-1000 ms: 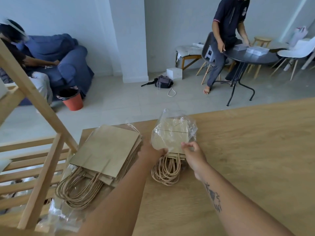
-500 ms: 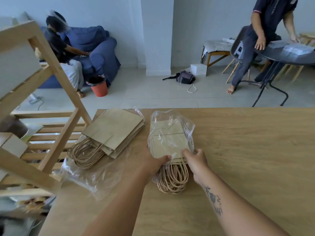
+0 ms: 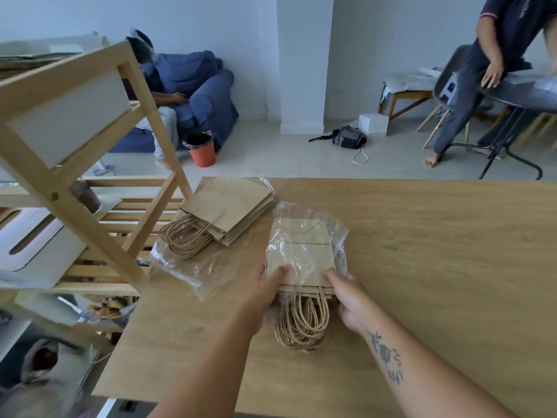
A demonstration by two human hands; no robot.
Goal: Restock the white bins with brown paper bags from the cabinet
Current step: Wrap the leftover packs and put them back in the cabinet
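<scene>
A small stack of brown paper bags (image 3: 304, 251) lies flat on the wooden table (image 3: 437, 267), half inside a clear plastic sleeve (image 3: 337, 233), with its twine handles toward me. My left hand (image 3: 265, 292) grips the stack's left near corner. My right hand (image 3: 351, 298) grips its right near corner. A larger stack of brown bags (image 3: 232, 206) rests on another clear sleeve (image 3: 196, 267) at the table's left edge. A white bin (image 3: 69, 116) sits on the upper shelf of the wooden rack (image 3: 90, 224), and another white bin (image 3: 33, 239) sits lower down.
The rack stands right against the table's left side. Across the floor are an orange bucket (image 3: 202, 149), a black bag (image 3: 349, 137) and a white box (image 3: 373, 123). One person sits on a blue sofa (image 3: 205, 95), another by a round dark table (image 3: 524, 95).
The view has swung left and down, showing more of the rack and its bins. Both hands stay on the near end of the small stack, which has shifted little on the table.
</scene>
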